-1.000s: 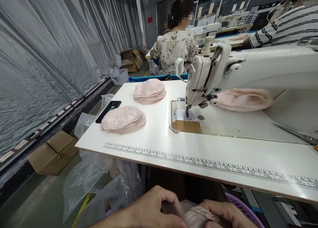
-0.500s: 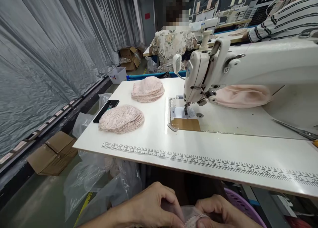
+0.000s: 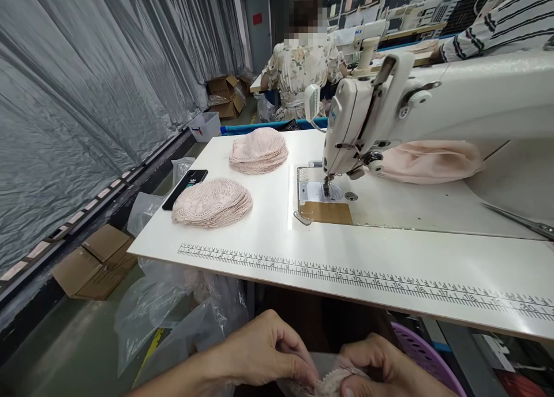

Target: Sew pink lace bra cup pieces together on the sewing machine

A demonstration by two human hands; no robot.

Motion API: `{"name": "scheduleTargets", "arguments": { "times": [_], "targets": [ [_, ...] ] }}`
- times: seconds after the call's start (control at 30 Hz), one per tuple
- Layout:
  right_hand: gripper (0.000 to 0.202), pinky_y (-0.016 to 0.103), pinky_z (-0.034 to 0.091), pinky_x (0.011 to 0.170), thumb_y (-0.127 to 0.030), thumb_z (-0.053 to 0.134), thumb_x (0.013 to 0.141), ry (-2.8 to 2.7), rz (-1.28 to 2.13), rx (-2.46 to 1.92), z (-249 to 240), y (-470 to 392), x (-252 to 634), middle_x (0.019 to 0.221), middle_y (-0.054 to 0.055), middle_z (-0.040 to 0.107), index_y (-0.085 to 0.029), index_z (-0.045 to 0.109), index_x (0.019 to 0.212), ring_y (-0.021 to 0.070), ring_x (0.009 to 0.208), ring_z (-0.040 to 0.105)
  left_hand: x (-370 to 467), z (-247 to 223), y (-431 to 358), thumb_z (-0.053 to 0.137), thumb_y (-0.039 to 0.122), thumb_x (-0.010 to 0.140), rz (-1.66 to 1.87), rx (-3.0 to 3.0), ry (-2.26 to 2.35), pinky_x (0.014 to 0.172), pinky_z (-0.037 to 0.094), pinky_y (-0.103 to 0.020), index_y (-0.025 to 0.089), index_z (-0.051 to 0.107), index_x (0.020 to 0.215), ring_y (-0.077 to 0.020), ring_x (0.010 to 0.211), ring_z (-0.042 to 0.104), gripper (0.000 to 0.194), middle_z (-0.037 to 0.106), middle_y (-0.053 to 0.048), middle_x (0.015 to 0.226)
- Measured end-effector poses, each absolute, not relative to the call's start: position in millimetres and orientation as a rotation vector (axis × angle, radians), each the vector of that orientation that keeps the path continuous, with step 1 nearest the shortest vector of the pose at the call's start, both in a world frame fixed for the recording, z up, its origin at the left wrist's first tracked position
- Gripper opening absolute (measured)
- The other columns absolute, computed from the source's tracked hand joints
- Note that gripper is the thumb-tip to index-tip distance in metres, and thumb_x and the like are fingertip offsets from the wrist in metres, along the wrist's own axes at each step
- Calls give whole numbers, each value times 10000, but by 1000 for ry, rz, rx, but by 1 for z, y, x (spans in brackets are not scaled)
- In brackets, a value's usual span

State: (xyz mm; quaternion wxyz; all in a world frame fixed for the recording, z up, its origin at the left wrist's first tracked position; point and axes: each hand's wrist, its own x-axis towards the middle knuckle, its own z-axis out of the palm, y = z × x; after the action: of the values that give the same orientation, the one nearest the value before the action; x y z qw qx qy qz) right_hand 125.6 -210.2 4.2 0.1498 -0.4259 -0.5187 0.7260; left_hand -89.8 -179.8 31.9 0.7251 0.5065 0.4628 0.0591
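Note:
Below the table's front edge, at the bottom of the view, my left hand (image 3: 270, 351) pinches the left side of a small piece of pale lace with sheer fabric (image 3: 333, 379). Closed on the right side of the same piece is my right hand (image 3: 381, 365). The piece's lower part is cut off by the frame. Two stacks of pink lace pieces, one near the left edge (image 3: 212, 202) and one further back (image 3: 258, 150), lie on the white table (image 3: 268, 241). The sewing machine (image 3: 346, 126) stands on the right, with no fabric under its needle.
A black phone (image 3: 186, 188) lies beside the nearer stack. Pink fabric (image 3: 433, 161) is behind the machine, and scissors (image 3: 519, 219) lie at right. A purple basket (image 3: 426, 356) is below the table. Two people sit further back. Cardboard boxes (image 3: 93, 264) and plastic bags are at left.
The view has shifted slightly. Both hands remain on the lace piece, and a little more of its sheer fabric shows between them.

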Motion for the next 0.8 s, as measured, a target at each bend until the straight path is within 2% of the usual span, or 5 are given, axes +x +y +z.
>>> {"name": "scheduleTargets", "arguments": {
  "times": [0.27, 0.4, 0.5, 0.63, 0.8],
  "targets": [
    [256, 223, 321, 587, -432, 734, 671, -1459, 2168, -1186, 6, -209, 127, 594, -20, 540, -180, 765, 702, 123, 615, 444, -93, 33, -178, 728, 290, 638, 88, 1084, 953, 637, 454, -202, 172, 752, 703, -94, 575, 546, 137, 632, 11, 617],
    [311, 211, 315, 542, -468, 764, 637, -1366, 2205, -1148, 4, -207, 124, 545, -28, 513, -158, 746, 630, 103, 551, 425, -97, 35, -178, 813, 409, 542, 25, 1068, 867, 696, 454, -238, 197, 748, 790, -125, 647, 555, 332, 629, 15, 676],
    [315, 214, 348, 559, -464, 750, 665, -1356, 2219, -1104, 2, -206, 125, 556, -20, 534, -151, 738, 627, 107, 557, 452, -97, 33, -178, 835, 459, 484, -19, 1124, 865, 632, 399, -208, 221, 741, 848, -104, 625, 495, 445, 598, 39, 675],
    [335, 209, 326, 545, -468, 757, 659, -1387, 2195, -1102, -2, -209, 129, 545, -31, 497, -139, 724, 613, 97, 547, 419, -94, 26, -181, 791, 511, 548, 0, 1247, 871, 531, 302, -200, 196, 735, 726, -87, 583, 405, 366, 506, 43, 606],
    [398, 220, 302, 537, -523, 717, 684, -1436, 2163, -1124, -6, -211, 134, 556, -28, 483, -129, 709, 630, 104, 554, 414, -93, 21, -182, 733, 434, 675, 125, 1316, 830, 678, 398, -209, 197, 749, 740, -127, 714, 535, 247, 599, 3, 743]
  ]
}}
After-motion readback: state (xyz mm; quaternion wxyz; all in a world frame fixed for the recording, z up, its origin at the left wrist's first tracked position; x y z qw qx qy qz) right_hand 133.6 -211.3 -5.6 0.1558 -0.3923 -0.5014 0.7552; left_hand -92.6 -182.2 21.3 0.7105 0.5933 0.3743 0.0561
